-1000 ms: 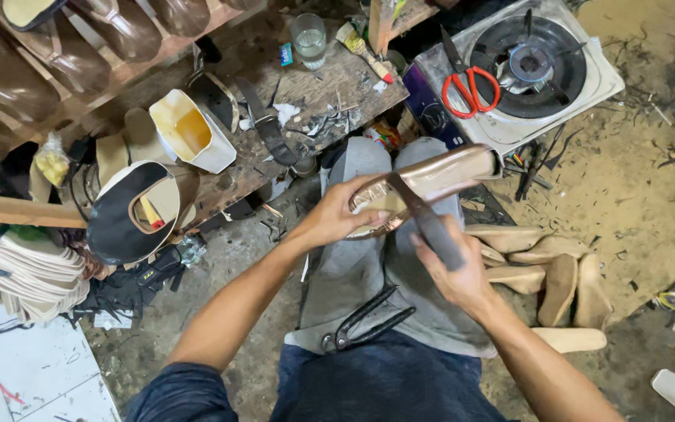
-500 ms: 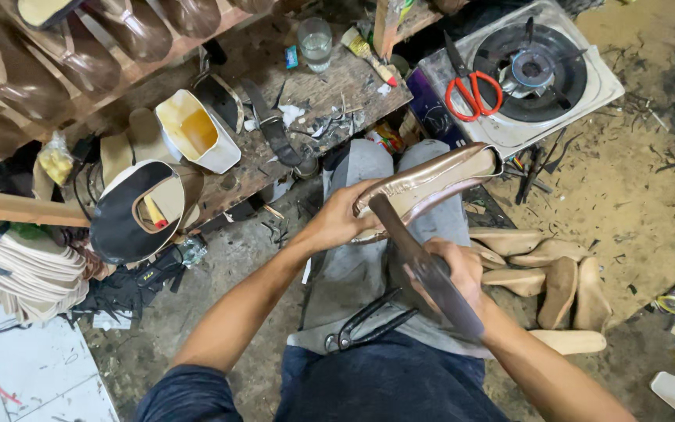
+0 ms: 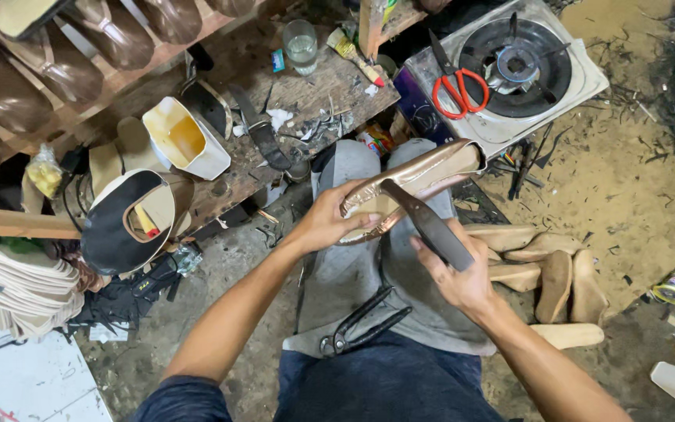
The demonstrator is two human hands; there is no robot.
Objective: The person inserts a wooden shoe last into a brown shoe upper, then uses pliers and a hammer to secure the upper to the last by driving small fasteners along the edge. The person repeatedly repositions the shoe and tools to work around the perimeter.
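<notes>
A shiny bronze shoe upper on a last (image 3: 423, 176) lies across my knees, sole side up. My left hand (image 3: 330, 223) grips its near end, fingers curled over the edge. My right hand (image 3: 455, 270) holds a long dark flat blade-like tool (image 3: 427, 223), whose tip rests against the middle of the shoe. Black pincers (image 3: 361, 324) lie on the grey cloth over my lap, below both hands.
A cluttered wooden bench (image 3: 314, 101) stands ahead with a white glue pot (image 3: 185, 141), a glass (image 3: 300, 43) and a brush. Red-handled scissors (image 3: 455, 82) lie on a single-burner stove (image 3: 517, 70). Wooden lasts (image 3: 548, 270) are piled on the dirt floor at right.
My right hand has swung the dark tool up from lower over my lap, so its tip now meets the shoe. The left hand has kept its grip on the shoe.
</notes>
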